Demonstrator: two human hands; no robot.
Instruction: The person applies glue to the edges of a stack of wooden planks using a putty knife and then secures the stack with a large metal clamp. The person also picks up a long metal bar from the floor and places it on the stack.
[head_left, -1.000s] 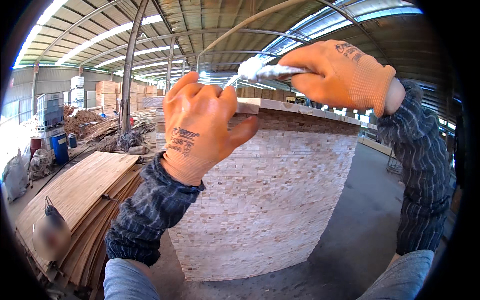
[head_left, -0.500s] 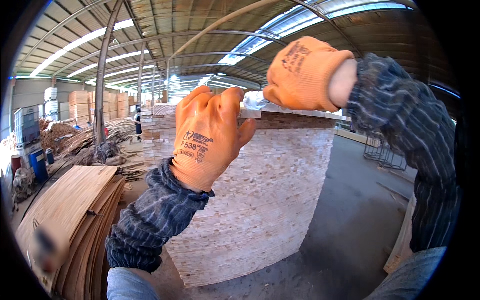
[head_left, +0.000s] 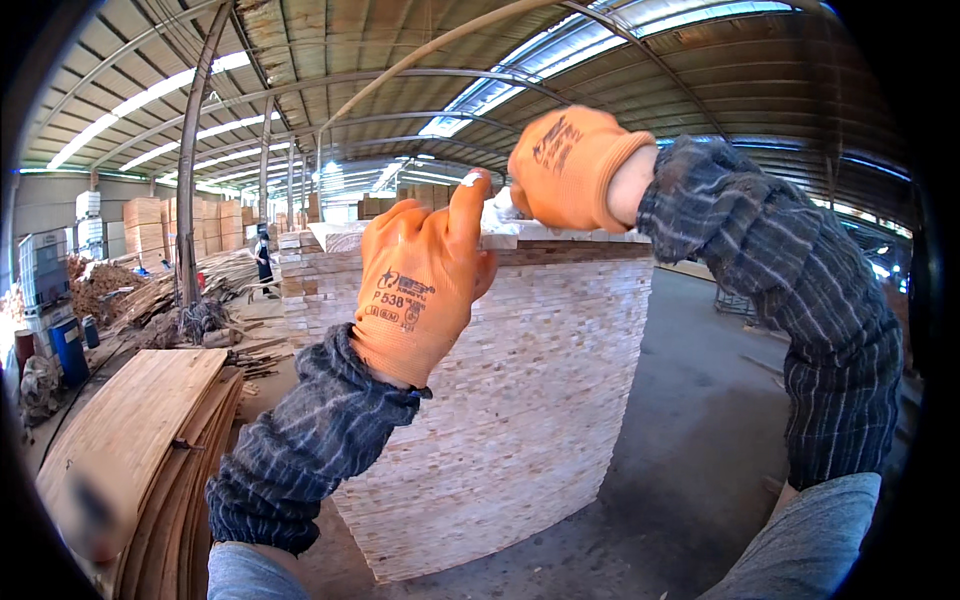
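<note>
Both my hands wear orange gloves and are at the top near edge of a tall stack of pale, strip-built wooden boards (head_left: 490,380). My left hand (head_left: 425,275) is open at the stack's left side. Its index finger points up with a white smear on the tip, and the other fingers bend over the edge. Nothing shows in its grasp. To its right, above the top board (head_left: 520,236), my right hand (head_left: 570,170) is closed round a white crumpled thing (head_left: 500,210). The glove hides most of that thing, so its kind is unclear.
Curved plywood sheets (head_left: 140,410) lie piled at the lower left. Beyond are a blue barrel (head_left: 68,350), scrap wood, a steel post (head_left: 190,190) and board stacks (head_left: 145,225). A person (head_left: 263,262) stands in the distance. Concrete floor (head_left: 700,400) runs along the stack's right.
My left index finger has risen from the edge, showing its white tip. My right hand has come lower and left, nearer the left hand, still closed on the white thing. The view has shifted slightly.
</note>
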